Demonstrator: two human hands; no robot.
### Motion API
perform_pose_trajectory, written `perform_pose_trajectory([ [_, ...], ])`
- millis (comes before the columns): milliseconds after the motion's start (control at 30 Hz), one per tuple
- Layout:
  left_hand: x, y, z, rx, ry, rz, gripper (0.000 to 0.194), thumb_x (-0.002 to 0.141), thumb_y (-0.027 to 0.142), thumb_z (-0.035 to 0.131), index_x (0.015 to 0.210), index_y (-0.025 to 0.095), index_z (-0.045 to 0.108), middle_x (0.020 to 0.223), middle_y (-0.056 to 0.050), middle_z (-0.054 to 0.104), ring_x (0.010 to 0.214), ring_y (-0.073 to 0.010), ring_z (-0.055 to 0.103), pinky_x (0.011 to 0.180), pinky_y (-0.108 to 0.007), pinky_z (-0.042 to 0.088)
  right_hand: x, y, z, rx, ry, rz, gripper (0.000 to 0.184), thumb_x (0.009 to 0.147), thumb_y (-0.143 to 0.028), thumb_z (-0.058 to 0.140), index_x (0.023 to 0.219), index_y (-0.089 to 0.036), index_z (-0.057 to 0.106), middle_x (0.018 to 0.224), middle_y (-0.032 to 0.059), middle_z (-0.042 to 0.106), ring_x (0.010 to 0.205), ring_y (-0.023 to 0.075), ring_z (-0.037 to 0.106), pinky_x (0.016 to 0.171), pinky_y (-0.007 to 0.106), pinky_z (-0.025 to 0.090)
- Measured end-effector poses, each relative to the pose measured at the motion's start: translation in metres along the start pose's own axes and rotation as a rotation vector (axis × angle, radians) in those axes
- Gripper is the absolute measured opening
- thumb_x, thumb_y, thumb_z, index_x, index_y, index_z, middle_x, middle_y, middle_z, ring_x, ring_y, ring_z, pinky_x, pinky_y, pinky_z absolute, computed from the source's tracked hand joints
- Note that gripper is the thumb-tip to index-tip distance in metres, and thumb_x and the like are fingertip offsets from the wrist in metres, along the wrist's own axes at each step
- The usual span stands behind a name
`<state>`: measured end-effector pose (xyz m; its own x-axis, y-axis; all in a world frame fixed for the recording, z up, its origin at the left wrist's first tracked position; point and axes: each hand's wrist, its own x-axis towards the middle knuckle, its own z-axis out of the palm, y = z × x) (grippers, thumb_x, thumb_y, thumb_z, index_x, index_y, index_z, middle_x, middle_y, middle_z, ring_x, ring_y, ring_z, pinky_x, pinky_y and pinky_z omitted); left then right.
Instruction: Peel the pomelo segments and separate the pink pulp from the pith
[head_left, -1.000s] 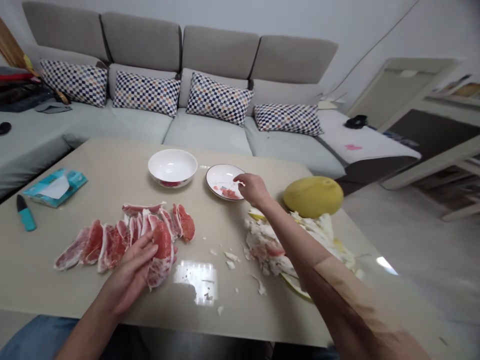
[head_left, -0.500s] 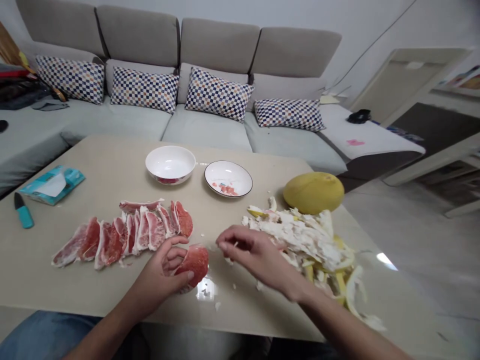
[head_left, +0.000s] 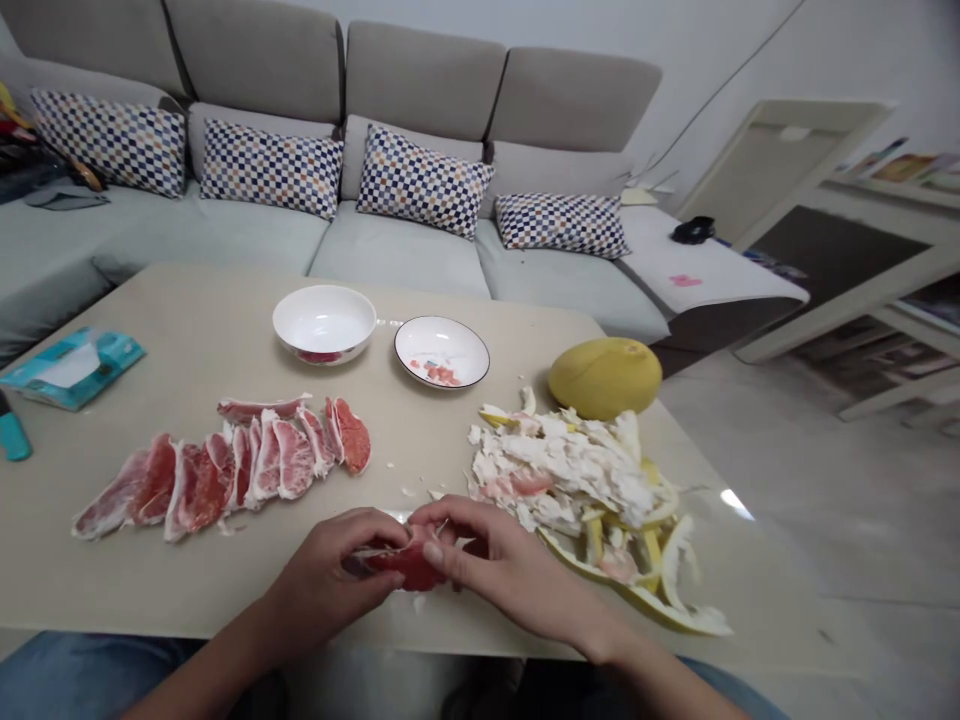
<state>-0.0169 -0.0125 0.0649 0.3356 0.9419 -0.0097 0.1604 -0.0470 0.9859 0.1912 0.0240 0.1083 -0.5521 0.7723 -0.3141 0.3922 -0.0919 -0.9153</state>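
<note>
A red pomelo segment (head_left: 409, 568) is held between both hands just above the table's near edge. My left hand (head_left: 337, 565) grips its left end, thumb in front and fingers behind. My right hand (head_left: 499, 560) pinches its right end between thumb and fingers. Left of the hands lies a row of red pomelo segments (head_left: 262, 460), some with white membrane on them. To the right is a pile of white pith and peel scraps (head_left: 577, 480) with yellow rind strips.
A whole yellow pomelo (head_left: 606, 378) rests behind the scraps. A white bowl (head_left: 324, 318) and a dark-rimmed plate (head_left: 469, 345) with small red bits stand further back. At the left are a blue tissue pack (head_left: 97, 365) and a teal-handled knife (head_left: 13, 435).
My right hand has moved from beside the scraps onto the pomelo segment. My left hand has carried that segment slightly down and right. The view has shifted a little to the right.
</note>
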Motion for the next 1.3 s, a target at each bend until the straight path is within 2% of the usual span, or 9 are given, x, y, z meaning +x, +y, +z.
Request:
perform_pose_trajectory([
  [133, 0.001, -0.002, -0.005, 0.046, -0.057, 0.064, 0.016, 0.080, 0.019, 0.067, 0.094, 0.023, 0.072, 0.093, -0.007, 0.071, 0.087, -0.0213, 0.065, 0.077, -0.029, 0.049, 0.007, 0.010, -0.003, 0.240, -0.158, 0.057, 0.038, 0.086, -0.053, 0.059, 0.088, -0.015, 0.064, 0.072, 0.0002, 0.060, 0.063, 0.0108, 0.050, 0.062, 0.024, 0.040],
  [300, 0.001, -0.008, -0.007, -0.013, -0.031, 0.040, 0.019, 0.079, 0.023, 0.069, 0.097, 0.024, 0.071, 0.096, -0.007, 0.070, 0.091, -0.0225, 0.065, 0.083, -0.032, 0.049, 0.011, 0.020, 0.000, 0.437, -0.128, 0.079, 0.035, 0.081, -0.050, 0.067, 0.082, -0.016, 0.062, 0.072, -0.0011, 0.057, 0.064, 0.0101, 0.047, 0.063, 0.023, 0.036],
  [467, 0.001, -0.024, 0.003, -0.570, 0.026, -0.237, 0.051, 0.074, 0.040, 0.073, 0.120, 0.028, 0.055, 0.128, -0.010, 0.057, 0.113, -0.0299, 0.058, 0.089, -0.042, 0.050, 0.008, 0.016, 0.003, 0.429, -0.032, -0.040, 0.029, 0.085, -0.046, 0.064, 0.080, -0.018, 0.061, 0.073, -0.0010, 0.057, 0.068, 0.0118, 0.051, 0.068, 0.025, 0.040],
  [567, 0.000, -0.028, 0.016, -0.969, -0.151, -0.410, 0.049, 0.086, 0.059, 0.048, 0.123, 0.027, 0.051, 0.128, -0.013, 0.055, 0.107, -0.0321, 0.062, 0.080, -0.050, 0.054, 0.007, 0.011, 0.003, 0.313, 0.007, -0.156, 0.025, 0.089, -0.042, 0.060, 0.079, -0.019, 0.062, 0.081, 0.0005, 0.059, 0.076, 0.0133, 0.055, 0.074, 0.026, 0.042],
  [633, -0.001, -0.027, 0.023, -1.098, -0.213, -0.420, 0.046, 0.088, 0.057, 0.047, 0.119, 0.024, 0.054, 0.119, -0.012, 0.059, 0.105, -0.0293, 0.063, 0.084, -0.051, 0.053, 0.007, 0.008, 0.003, 0.221, 0.014, -0.200, 0.023, 0.090, -0.040, 0.059, 0.080, -0.020, 0.063, 0.085, 0.0015, 0.059, 0.080, 0.0144, 0.056, 0.075, 0.026, 0.043],
  [767, -0.001, -0.023, 0.027, -1.069, -0.048, -0.331, 0.034, 0.083, 0.033, 0.068, 0.112, 0.022, 0.053, 0.098, -0.005, 0.064, 0.086, -0.0172, 0.066, 0.086, -0.044, 0.053, 0.006, 0.003, 0.006, 0.045, 0.004, -0.232, 0.019, 0.090, -0.037, 0.059, 0.083, -0.021, 0.066, 0.088, 0.0037, 0.061, 0.085, 0.0168, 0.057, 0.077, 0.028, 0.044],
  [933, -0.004, -0.022, 0.022, -1.018, 0.008, -0.363, 0.072, 0.074, 0.022, 0.077, 0.131, 0.029, 0.034, 0.095, -0.003, 0.066, 0.077, -0.0157, 0.067, 0.084, -0.044, 0.054, 0.006, 0.001, 0.011, -0.038, 0.062, -0.222, 0.023, 0.090, -0.038, 0.058, 0.080, -0.019, 0.065, 0.089, 0.0047, 0.061, 0.084, 0.0172, 0.056, 0.076, 0.028, 0.042],
  [1033, -0.006, -0.021, 0.022, -1.041, 0.018, -0.349, 0.079, 0.069, 0.020, 0.079, 0.133, 0.030, 0.034, 0.099, -0.004, 0.067, 0.080, -0.0174, 0.067, 0.085, -0.045, 0.053, 0.006, 0.003, 0.015, -0.019, 0.099, -0.182, 0.029, 0.091, -0.043, 0.054, 0.080, -0.018, 0.062, 0.081, 0.0033, 0.060, 0.074, 0.0155, 0.053, 0.068, 0.027, 0.042],
  [1300, -0.003, -0.019, 0.023, -0.989, -0.084, -0.258, 0.046, 0.066, 0.029, 0.081, 0.105, 0.017, 0.061, 0.090, -0.007, 0.069, 0.088, -0.0222, 0.065, 0.079, -0.036, 0.050, 0.004, 0.006, 0.023, 0.065, 0.090, -0.151, 0.031, 0.094, -0.046, 0.048, 0.084, -0.018, 0.054, 0.079, 0.0029, 0.058, 0.068, 0.0144, 0.053, 0.064, 0.027, 0.044],
])
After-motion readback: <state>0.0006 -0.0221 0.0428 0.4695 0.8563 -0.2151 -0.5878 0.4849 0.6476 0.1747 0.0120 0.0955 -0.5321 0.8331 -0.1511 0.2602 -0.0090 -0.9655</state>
